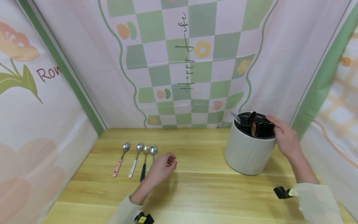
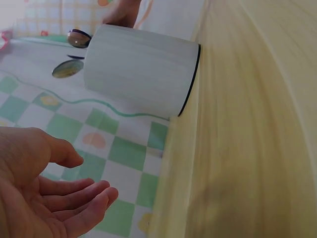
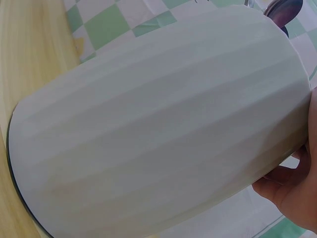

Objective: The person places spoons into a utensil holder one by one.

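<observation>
My left hand [image 1: 161,168] is above the table with loosely bent fingers and nothing in them; the left wrist view shows its palm [image 2: 29,198]. Beside it lie a pink-handled spoon [image 1: 117,167], a white-handled spoon [image 1: 132,168], a dark-green-handled spoon [image 1: 143,170] and another spoon [image 1: 153,150] whose handle the hand hides. At the right stands a white round utensil holder [image 1: 249,155] with a black slotted top. My right hand [image 1: 286,137] touches its right rim, fingers mostly straight. Dark spoons [image 1: 253,124] and a pale flat utensil tip [image 1: 235,117] stick out of it.
The wooden table [image 1: 195,186] reaches back to a hanging green-and-white checked cloth [image 1: 179,62]. More printed cloth hangs at the left and right sides. Black wrist devices [image 1: 282,192] sit at both sleeves.
</observation>
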Demonstrator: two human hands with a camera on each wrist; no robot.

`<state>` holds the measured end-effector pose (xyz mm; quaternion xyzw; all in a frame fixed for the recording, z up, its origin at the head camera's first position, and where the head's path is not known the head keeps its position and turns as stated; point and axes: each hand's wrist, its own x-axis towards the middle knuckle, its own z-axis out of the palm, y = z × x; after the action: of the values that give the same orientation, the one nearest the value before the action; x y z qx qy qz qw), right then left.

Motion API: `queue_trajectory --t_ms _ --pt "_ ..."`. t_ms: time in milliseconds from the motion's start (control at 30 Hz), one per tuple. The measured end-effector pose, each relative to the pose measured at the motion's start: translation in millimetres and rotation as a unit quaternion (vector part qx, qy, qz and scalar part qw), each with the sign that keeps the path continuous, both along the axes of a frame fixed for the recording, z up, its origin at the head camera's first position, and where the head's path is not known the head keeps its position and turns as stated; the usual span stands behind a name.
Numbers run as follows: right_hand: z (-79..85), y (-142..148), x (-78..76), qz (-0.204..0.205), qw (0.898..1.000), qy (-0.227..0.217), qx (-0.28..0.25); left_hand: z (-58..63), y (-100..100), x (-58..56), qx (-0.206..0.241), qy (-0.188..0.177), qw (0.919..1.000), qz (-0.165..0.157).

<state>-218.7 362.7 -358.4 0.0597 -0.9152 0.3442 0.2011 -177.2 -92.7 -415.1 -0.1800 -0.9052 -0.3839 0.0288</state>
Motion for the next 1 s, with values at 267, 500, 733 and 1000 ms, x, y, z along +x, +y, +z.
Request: queue_trajectory --t_ms 267,500,733,1000 --pt "-0.9 0.5 1.1 -0.002 1.0 0.005 0.0 -12.9 -26.2 0.5 -0.005 0.008 0.9993 0.036" --pt "-0.2 -0.8 3.3 -0.004 1.0 0.01 -0.001 -20.8 -43.5 4.0 0.001 0.036 0.9971 0.066" --pt "-0.9 0.2 1.0 -0.007 1.0 0.002 -0.002 -25.5 -65.9 0.3 -0.021 0.04 0.993 0.109" --pt "-3.9 0.5 -1.2 -0.009 1.0 -0.003 -0.006 -37.9 -87.0 -11.2 -0.066 0.031 0.9873 0.141"
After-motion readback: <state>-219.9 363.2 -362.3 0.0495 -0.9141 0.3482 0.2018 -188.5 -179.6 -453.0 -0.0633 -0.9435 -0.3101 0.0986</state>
